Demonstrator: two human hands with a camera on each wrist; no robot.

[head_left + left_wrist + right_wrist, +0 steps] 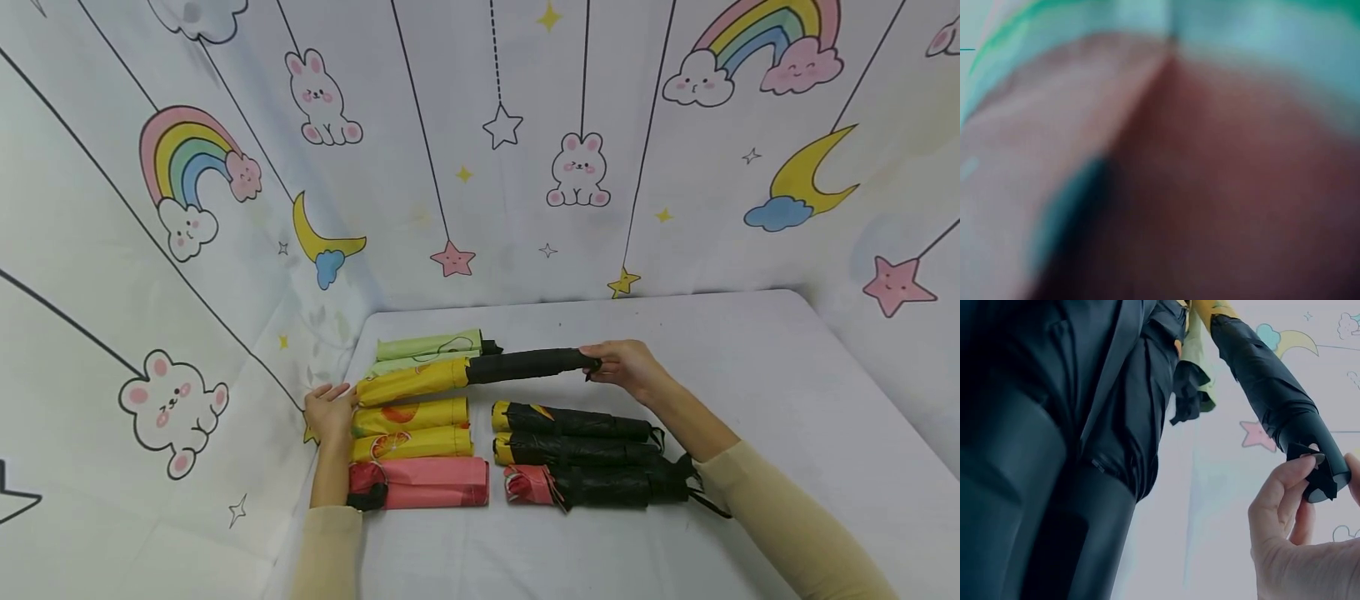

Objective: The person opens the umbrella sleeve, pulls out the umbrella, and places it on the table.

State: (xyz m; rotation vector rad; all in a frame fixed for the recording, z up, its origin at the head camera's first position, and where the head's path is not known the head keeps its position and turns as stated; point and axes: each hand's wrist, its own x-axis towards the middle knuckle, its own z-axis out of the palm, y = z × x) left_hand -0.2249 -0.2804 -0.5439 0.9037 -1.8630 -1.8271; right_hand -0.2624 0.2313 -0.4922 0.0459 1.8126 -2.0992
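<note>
My right hand (626, 367) pinches the handle end of a black folded umbrella (528, 365); the right wrist view shows fingers and thumb around that end. The umbrella's other end runs into a yellow fruit-print sleeve (412, 382). At the sleeve's far left end is my left hand (330, 412), its fingertips gripping the corner. Sleeve and umbrella form one slightly slanted line between both hands, above the other sleeves. The left wrist view is blurred and filled mostly by skin.
Below lie two yellow sleeves (411, 414) and a pink sleeve (442, 483). Right of them are two black-and-yellow folded umbrellas (577, 421) and a black-and-pink one (611, 486). Light green sleeves (427, 346) with a black end lie behind. Patterned curtains (480, 208) border the white table (675, 333).
</note>
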